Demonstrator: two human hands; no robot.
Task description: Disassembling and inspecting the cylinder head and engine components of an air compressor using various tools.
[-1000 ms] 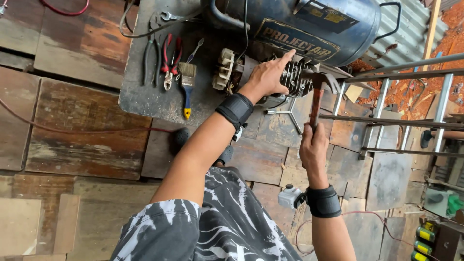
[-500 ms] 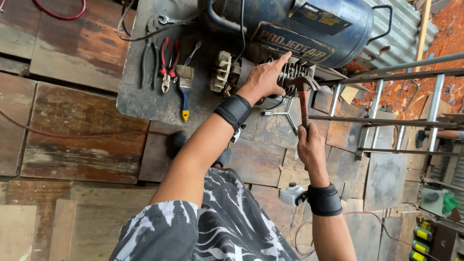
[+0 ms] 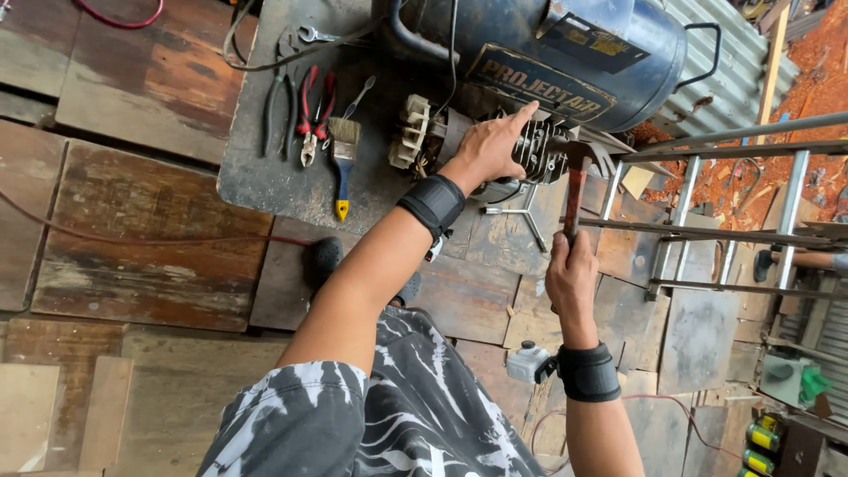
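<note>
The left hand (image 3: 491, 146) stays pressed flat on the finned compressor cylinder (image 3: 539, 148) below the blue air tank (image 3: 565, 53); the right hand (image 3: 572, 281) grips the hammer (image 3: 575, 181), its head now swung against the cylinder.

1. The tank (image 3: 565, 53) is showing dark blue with a yellow-lettered label.
2. The hammer (image 3: 574, 190) is showing a reddish-brown handle and a grey head.
3. The brush (image 3: 342, 163) is showing a blue handle with a yellow tip and pale bristles.
4. The pliers (image 3: 314, 110) are showing red grips.
5. The wristbands (image 3: 433, 205) are showing black.
6. The shirt (image 3: 397, 415) is showing a black and white streaked pattern.
7. The floor (image 3: 132, 230) is showing worn brown planks.
8. The ladder (image 3: 707, 221) is showing silver grey.
</note>
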